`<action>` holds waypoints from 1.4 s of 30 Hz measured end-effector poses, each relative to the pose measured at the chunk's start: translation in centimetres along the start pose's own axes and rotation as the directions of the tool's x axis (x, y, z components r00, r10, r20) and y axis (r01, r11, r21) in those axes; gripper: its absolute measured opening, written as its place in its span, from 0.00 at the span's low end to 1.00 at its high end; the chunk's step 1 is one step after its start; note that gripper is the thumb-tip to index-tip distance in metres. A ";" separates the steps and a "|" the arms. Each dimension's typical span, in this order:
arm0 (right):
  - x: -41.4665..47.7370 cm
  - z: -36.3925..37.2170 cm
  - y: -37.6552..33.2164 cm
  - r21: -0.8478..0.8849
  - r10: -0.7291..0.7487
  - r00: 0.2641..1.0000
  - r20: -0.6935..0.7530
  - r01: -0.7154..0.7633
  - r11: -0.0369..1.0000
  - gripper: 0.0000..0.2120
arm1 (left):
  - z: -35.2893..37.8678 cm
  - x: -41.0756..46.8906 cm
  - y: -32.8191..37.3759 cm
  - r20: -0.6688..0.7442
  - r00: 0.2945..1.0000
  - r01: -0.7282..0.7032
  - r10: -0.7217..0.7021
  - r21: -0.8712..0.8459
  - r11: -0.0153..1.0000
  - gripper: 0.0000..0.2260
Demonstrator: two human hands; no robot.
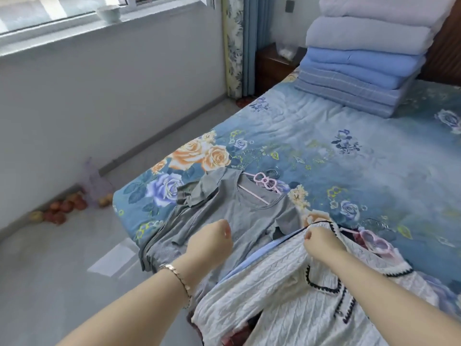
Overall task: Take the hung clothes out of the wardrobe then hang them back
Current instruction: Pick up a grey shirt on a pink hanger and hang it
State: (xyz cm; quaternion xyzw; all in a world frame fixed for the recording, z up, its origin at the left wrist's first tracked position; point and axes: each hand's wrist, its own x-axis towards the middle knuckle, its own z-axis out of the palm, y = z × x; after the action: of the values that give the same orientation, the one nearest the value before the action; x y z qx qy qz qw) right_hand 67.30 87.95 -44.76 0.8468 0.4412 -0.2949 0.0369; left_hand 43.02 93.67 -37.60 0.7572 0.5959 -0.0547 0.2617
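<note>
A grey top (239,208) lies flat on the bed's near corner, with a pink bow-shaped hanger (265,183) showing through its neckline. Beside it on the right lies a white cable-knit cardigan (269,290) with black trim, on a pink hanger (371,242) that sticks out at its collar. My right hand (320,239) pinches the cardigan's shoulder edge near the black trim. My left hand (212,242) hovers over the grey top's lower half with its fingers curled under and hidden; a bracelet circles the wrist. The wardrobe is out of view.
The bed (349,156) has a blue floral cover. A stack of folded quilts (361,61) stands at its head, with a wooden nightstand (272,66) beside it. Apples (62,208) lie on the floor along the wall under the window. Grey floor stretches to the left.
</note>
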 end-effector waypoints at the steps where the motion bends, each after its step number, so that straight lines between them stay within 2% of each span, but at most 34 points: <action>1: 1.8 0.2 -0.5 0.012 0.025 1.000 -0.002 -0.025 1.000 0.13 | 0.0 2.2 -0.2 0.016 1.000 -0.017 0.017 0.031 0.999 0.11; 6: 10.5 1.8 -2.6 0.095 0.101 0.994 0.037 -0.104 0.990 0.13 | 1.3 12.2 -0.5 0.060 0.997 -0.058 0.053 0.075 0.996 0.10; 11: 19.3 4.0 -3.6 0.122 0.097 0.995 0.040 -0.101 0.987 0.06 | 5.3 20.8 -1.3 0.147 0.989 -0.038 0.027 0.071 0.997 0.08; 13: 23.2 5.3 -3.6 0.154 0.121 0.992 0.019 -0.123 0.980 0.15 | 7.3 23.7 -1.3 0.175 0.985 -0.025 0.012 0.074 0.997 0.09; 18: 32.1 7.8 -3.4 0.142 0.168 0.984 -0.053 -0.159 0.977 0.17 | 11.3 29.0 -2.0 0.232 0.972 0.034 -0.034 0.003 0.999 0.11; 21: 36.1 8.8 -3.6 0.142 0.192 0.981 -0.037 -0.185 0.972 0.19 | 12.8 31.4 -2.9 0.241 0.968 0.080 -0.072 -0.027 0.996 0.11; 24: 38.0 9.7 -3.6 0.119 0.228 0.973 -0.025 -0.223 0.968 0.15 | 14.0 32.9 -3.8 0.265 0.957 0.130 -0.115 -0.041 0.991 0.10; 26: 38.1 10.0 -3.7 0.081 0.243 0.966 -0.088 -0.236 0.968 0.12 | 14.4 33.3 -4.4 0.266 0.954 0.153 -0.135 -0.049 0.987 0.08; 29: 37.2 9.5 -4.0 0.025 0.152 0.960 -0.235 -0.151 0.988 0.12 | 14.2 33.2 -5.4 0.275 0.949 0.179 -0.156 -0.057 0.982 0.07; 34: 33.5 6.9 -4.8 0.340 0.124 0.924 -0.362 0.007 0.940 0.10 | 12.4 31.0 -6.6 0.262 0.946 0.225 -0.193 -0.098 0.969 0.06; 36: 31.4 5.4 -5.6 0.333 0.026 0.918 -0.396 0.117 0.936 0.10 | 11.2 29.7 -6.9 0.244 0.950 0.227 -0.194 -0.112 0.968 0.06; 40: 25.6 2.2 -8.7 0.275 -0.203 0.858 -0.472 0.363 0.890 0.09 | 7.5 26.4 -7.8 0.163 0.967 0.218 -0.195 -0.140 0.966 0.05; 42: 21.7 0.4 -11.1 0.254 -0.307 0.824 -0.476 0.463 0.849 0.13 | 5.1 24.0 -8.6 0.101 0.975 0.213 -0.199 -0.158 0.964 0.05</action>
State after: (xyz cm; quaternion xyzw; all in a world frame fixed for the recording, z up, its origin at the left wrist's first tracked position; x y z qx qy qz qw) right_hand 68.02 110.34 -54.45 0.7730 0.5416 -0.1835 -0.2747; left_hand 43.02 113.61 -54.26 0.6634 0.6624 -0.0633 0.3422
